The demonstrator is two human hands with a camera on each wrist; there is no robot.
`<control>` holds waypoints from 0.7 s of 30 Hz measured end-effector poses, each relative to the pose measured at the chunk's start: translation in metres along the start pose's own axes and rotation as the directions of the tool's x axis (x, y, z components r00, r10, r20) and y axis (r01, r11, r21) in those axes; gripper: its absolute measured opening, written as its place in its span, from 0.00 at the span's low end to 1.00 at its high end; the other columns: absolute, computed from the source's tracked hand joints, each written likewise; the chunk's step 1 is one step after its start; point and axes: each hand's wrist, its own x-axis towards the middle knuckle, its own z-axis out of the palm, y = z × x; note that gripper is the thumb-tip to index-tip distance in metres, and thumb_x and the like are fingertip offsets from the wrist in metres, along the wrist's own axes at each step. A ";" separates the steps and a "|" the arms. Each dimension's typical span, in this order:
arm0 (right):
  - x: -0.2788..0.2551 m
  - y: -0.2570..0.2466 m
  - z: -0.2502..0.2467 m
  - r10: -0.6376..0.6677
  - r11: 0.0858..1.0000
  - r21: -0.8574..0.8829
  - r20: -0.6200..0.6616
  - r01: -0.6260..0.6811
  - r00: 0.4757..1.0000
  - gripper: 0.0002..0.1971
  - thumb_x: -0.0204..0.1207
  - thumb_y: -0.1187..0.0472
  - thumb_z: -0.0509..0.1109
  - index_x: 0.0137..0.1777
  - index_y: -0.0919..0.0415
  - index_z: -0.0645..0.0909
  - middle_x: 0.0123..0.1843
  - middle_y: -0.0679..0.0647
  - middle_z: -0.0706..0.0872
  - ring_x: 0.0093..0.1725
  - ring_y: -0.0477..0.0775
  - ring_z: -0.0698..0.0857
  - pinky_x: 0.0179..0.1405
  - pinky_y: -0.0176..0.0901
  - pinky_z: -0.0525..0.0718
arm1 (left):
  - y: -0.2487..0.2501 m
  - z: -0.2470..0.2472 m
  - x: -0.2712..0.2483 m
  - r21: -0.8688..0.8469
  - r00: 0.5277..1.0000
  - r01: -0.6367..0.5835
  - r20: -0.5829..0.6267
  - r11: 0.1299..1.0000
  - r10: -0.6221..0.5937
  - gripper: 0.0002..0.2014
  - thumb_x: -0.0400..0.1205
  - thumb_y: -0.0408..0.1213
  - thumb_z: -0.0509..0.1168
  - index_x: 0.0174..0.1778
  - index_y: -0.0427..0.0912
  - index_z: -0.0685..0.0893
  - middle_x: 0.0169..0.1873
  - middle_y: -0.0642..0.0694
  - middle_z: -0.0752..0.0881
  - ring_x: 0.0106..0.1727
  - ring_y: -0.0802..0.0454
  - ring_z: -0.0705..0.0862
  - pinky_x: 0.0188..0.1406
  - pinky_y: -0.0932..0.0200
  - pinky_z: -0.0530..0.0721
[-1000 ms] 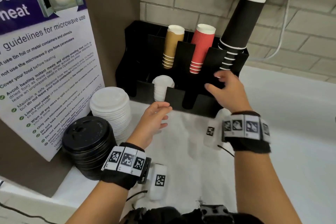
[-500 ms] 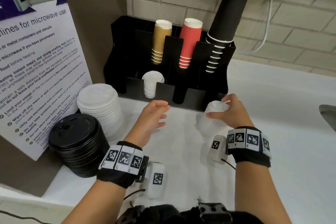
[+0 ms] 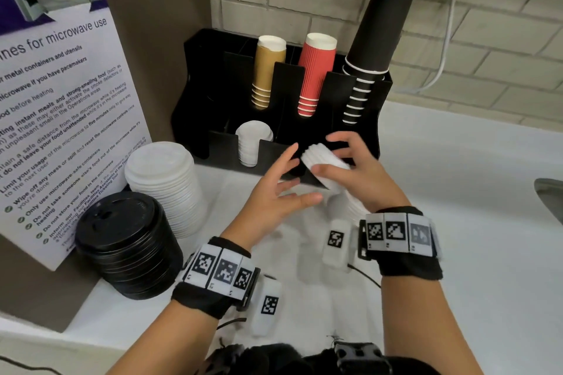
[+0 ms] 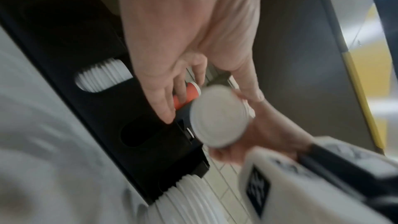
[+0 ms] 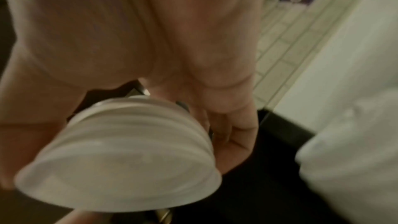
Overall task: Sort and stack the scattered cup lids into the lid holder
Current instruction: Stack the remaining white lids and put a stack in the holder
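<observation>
White surface [image 3: 457, 222] under our hands, with a black lid holder [image 3: 219, 158] by the brick wall. Our right hand [image 3: 362, 173] curls its fingers round a small stack of white lids [image 3: 323, 164], tipped sideways before the holder. Our left hand [image 3: 274, 195] is spread wide beside it, holding nothing.

the lid holder [image 3: 370, 119] was black. in it stood a tan cup stack [image 3: 268, 70], a ribbed red cup stack [image 3: 315, 73] and a black cup stack [image 3: 377, 30], all with white rims that showed as stripes. the small lids [image 3: 253, 140] in its front slot were white, as was the small lid stack [image 3: 327, 164] in the right hand [image 3: 362, 173]. a large white lid pile [image 3: 164, 183] and a black lid pile [image 3: 125, 240] stood beside a purple and white sign [image 3: 58, 94]. the wristbands [image 3: 399, 231] bore black-and-white square codes.
</observation>
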 end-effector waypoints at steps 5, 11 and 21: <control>-0.003 -0.014 0.024 -0.013 0.993 0.115 0.183 -0.008 0.983 0.22 0.71 0.52 0.78 0.63 0.42 0.76 0.58 0.56 0.84 0.57 0.58 0.86 0.58 0.59 0.86 | 0.001 0.000 0.002 -0.061 0.989 -0.126 -0.092 0.990 0.120 0.41 0.70 0.45 0.76 0.75 0.72 0.62 0.70 0.65 0.77 0.66 0.67 0.81 0.56 0.70 0.81; -0.003 -0.014 0.013 -0.008 0.990 0.135 0.311 -0.036 0.950 0.33 0.65 0.47 0.77 0.73 0.40 0.73 0.62 0.52 0.85 0.57 0.51 0.88 0.57 0.49 0.87 | -0.004 -0.009 0.000 -0.085 0.983 -0.145 -0.130 0.986 0.133 0.40 0.68 0.46 0.78 0.76 0.66 0.69 0.66 0.69 0.79 0.68 0.66 0.79 0.62 0.62 0.82; -0.006 -0.014 0.026 0.018 0.982 0.161 0.424 -0.095 0.906 0.27 0.64 0.57 0.82 0.63 0.41 0.80 0.59 0.58 0.83 0.56 0.54 0.87 0.43 0.44 0.88 | -0.002 -0.008 -0.005 0.004 0.982 -0.127 -0.140 0.992 0.126 0.53 0.54 0.49 0.83 0.77 0.61 0.68 0.75 0.47 0.70 0.75 0.51 0.73 0.68 0.43 0.82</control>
